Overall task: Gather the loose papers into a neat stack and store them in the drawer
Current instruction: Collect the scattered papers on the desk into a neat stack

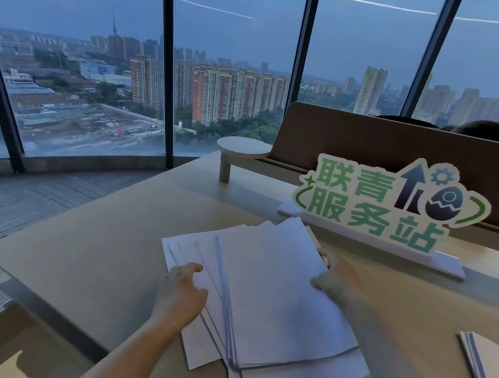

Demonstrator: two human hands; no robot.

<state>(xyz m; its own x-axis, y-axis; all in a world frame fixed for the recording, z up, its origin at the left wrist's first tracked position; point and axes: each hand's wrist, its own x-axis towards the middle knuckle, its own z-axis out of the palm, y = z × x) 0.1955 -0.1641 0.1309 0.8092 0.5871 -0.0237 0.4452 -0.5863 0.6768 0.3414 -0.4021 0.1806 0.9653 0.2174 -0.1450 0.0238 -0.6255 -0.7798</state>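
Papers (274, 294) lie fanned on the counter (94, 249) at lower centre. My left hand (181, 292) rests on their left edge, fingers relaxed; my right hand (336, 279) pinches their right edge, below the green sign (383, 203).

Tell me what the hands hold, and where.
Right hand grips the loose papers at their right edge; left hand rests on their left side.

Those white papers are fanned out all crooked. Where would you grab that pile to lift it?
Take the fanned papers by the two long side edges, one hand from each side, as the left hand and right hand sit now. The sheets splay toward the left and the near end, so squeezing inward squares them first.
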